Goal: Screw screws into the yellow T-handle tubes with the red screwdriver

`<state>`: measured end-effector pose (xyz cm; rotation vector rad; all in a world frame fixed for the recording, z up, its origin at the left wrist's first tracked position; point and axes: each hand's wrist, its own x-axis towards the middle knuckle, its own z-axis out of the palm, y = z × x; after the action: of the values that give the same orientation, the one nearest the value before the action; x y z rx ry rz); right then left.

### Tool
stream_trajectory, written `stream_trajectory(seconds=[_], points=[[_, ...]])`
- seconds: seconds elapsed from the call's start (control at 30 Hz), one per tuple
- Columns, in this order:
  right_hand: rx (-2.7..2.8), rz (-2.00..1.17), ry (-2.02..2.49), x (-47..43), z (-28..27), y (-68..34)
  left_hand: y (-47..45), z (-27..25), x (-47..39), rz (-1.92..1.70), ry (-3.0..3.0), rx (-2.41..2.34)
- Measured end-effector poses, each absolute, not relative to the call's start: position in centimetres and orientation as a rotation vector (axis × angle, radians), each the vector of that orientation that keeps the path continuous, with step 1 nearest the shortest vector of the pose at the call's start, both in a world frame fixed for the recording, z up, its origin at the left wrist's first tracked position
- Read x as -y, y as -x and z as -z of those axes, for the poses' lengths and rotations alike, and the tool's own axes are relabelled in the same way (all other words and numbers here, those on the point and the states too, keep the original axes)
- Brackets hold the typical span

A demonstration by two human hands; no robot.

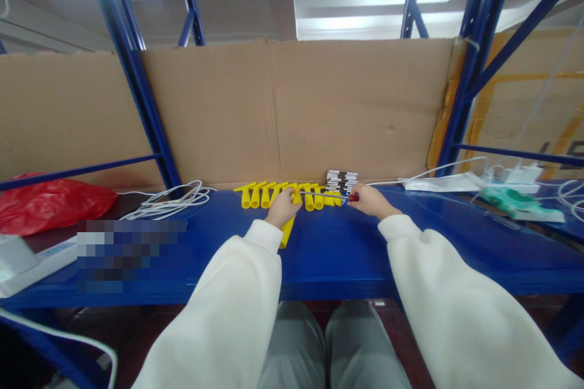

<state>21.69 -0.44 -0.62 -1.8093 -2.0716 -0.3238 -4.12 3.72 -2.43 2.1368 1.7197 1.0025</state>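
My left hand (282, 207) grips a yellow plastic tube (287, 231) that lies on the blue shelf (328, 255), its lower end pointing toward me. In my right hand (369, 200) is a screwdriver (328, 196) with a red handle; the metal shaft points left toward the top of the yellow tube. Behind both hands runs a row of several yellow plastic pieces (262, 192) along the cardboard wall. A small stack of dark and white flat parts (341, 180) stands just behind my right hand.
A cardboard wall (274, 109) closes the back of the shelf. Blue rack posts (137, 73) rise left and right. A red plastic bag (50, 202) and white cables (171, 197) lie at left. A power strip with chargers (515, 176) and a green device (506, 199) sit at right.
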Motion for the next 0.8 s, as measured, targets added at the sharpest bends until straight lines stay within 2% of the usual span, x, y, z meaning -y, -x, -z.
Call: stream_trajectory(seconds=[0.23,0.47,0.8], points=[[2.1,0.3,1.918,1.2,0.3,-21.1,4.1,2.4,-3.7,-0.99,-2.135,-1.725],[2.23,0.123,1.779,1.3,0.5,-21.6,4.1,2.2,-3.5,-0.962,-2.128,-1.742],[2.117,0.211,1.751,1.1,1.5,-22.1,4.1,2.5,-3.8,-0.996,-2.127,-1.718]])
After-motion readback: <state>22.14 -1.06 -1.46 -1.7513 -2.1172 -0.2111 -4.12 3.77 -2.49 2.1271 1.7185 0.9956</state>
